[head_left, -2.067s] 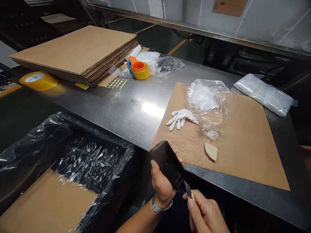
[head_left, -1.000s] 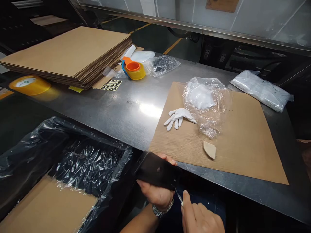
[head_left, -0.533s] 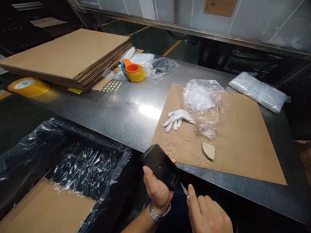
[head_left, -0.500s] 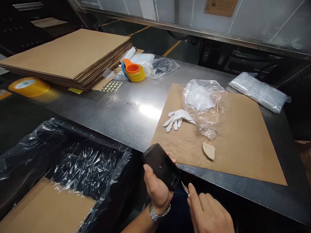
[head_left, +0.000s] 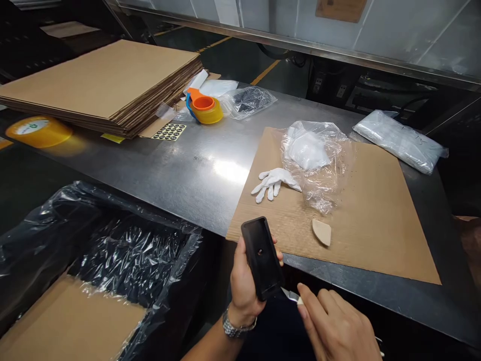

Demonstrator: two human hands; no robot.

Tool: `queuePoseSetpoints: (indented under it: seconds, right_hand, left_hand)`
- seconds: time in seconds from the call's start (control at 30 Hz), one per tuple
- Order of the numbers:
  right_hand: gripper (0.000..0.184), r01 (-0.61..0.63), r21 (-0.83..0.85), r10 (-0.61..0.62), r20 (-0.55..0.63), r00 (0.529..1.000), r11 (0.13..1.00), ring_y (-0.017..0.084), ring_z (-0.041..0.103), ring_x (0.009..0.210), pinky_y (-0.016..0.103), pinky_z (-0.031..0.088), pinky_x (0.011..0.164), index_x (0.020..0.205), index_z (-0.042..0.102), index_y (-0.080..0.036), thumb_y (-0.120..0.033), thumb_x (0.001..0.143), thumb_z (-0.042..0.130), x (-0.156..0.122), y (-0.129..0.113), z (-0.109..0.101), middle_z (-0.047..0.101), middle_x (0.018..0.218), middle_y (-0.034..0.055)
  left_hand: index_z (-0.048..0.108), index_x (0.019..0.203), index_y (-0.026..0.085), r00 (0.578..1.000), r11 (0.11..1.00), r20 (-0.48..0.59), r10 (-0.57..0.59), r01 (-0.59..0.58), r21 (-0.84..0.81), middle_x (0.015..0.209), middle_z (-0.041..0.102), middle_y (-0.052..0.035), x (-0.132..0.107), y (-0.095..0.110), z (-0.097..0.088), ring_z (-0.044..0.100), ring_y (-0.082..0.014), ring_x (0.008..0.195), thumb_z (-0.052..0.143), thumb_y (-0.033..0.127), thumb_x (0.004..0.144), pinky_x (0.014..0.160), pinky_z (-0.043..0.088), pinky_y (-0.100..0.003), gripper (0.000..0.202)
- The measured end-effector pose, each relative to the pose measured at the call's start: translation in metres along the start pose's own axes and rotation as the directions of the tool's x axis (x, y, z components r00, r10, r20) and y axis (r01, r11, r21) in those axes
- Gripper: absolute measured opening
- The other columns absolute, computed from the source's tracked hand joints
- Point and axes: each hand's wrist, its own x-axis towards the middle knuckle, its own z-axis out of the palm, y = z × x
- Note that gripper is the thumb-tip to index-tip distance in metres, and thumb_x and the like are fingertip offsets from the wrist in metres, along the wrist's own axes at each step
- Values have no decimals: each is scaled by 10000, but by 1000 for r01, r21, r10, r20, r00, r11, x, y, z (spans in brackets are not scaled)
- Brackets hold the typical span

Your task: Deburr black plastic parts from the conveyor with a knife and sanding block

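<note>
My left hand [head_left: 244, 281] is wrapped round a black rectangular plastic case [head_left: 263, 258], its hollow side turned up toward me. Inside the hollow, a small brownish spot or hole shows near the middle. In my right hand [head_left: 334, 323] is a small knife [head_left: 291, 295] with a short metal blade and a pale handle. The blade tip is close to the lower right edge of the case; whether it touches I cannot tell. Beyond my hands, a white glove [head_left: 276, 183] and a tan wedge-shaped block [head_left: 321, 232] lie on a cardboard sheet [head_left: 368, 215].
Clear plastic wrap [head_left: 323, 185] lies on the cardboard. A wrapped bundle [head_left: 400, 140] sits at the back right of the metal table [head_left: 169, 175]. Stacked cardboard [head_left: 105, 75], a tape dispenser [head_left: 206, 110] and a tape roll [head_left: 39, 131] are farther left. A black-lined bin [head_left: 128, 255] stands at lower left.
My left hand has turned the black case so its hollow side now faces me. My right hand has moved slightly right with the knife, showing more of the blade.
</note>
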Motion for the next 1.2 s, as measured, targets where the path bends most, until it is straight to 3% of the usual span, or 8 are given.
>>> queuePoseSetpoints:
  seconds: [0.23,0.63,0.9,1.07,1.2]
  right_hand:
    - [277,13,-73,-16,-35,999,997,92,474,479,236,314,463,1046,624,-136,-256,921,407,0,-2,2,500,570,-9]
    - [303,12,-49,-11,30,1000,999,84,498,474,223,301,442,1028,615,-166,-267,946,342,-2,2,-1,520,573,-14]
    - [277,27,-112,-27,1,1000,993,99,491,459,244,299,454,1024,617,-171,-277,932,378,-4,5,3,507,555,-24]
    - [289,27,34,-25,-62,998,999,85,499,449,225,304,457,1007,599,-128,-218,951,330,2,7,0,533,550,-22]
    - [336,-11,104,16,-51,999,995,73,440,346,234,250,410,788,562,-161,-218,965,282,5,7,-3,480,456,-54]
  left_hand:
    - [668,863,102,998,998,8,60,-60,10,645,669,-67,-2,-2,0,610,-150,548,388,505,860,548,498,-256,491]
    - [675,900,102,984,979,30,177,-179,97,675,683,-78,-4,-9,-5,607,-158,572,443,543,818,555,497,-266,504]
    - [666,865,82,995,972,-37,95,-85,220,606,661,-82,-2,-8,-3,592,-151,528,412,572,817,499,472,-241,554]
    - [663,879,86,998,961,-58,36,-19,275,583,657,-73,1,-5,-4,582,-143,516,417,574,815,503,469,-236,551]
    - [663,871,84,999,960,-41,12,0,280,598,660,-77,1,-4,-2,576,-142,517,425,574,809,499,468,-236,548]
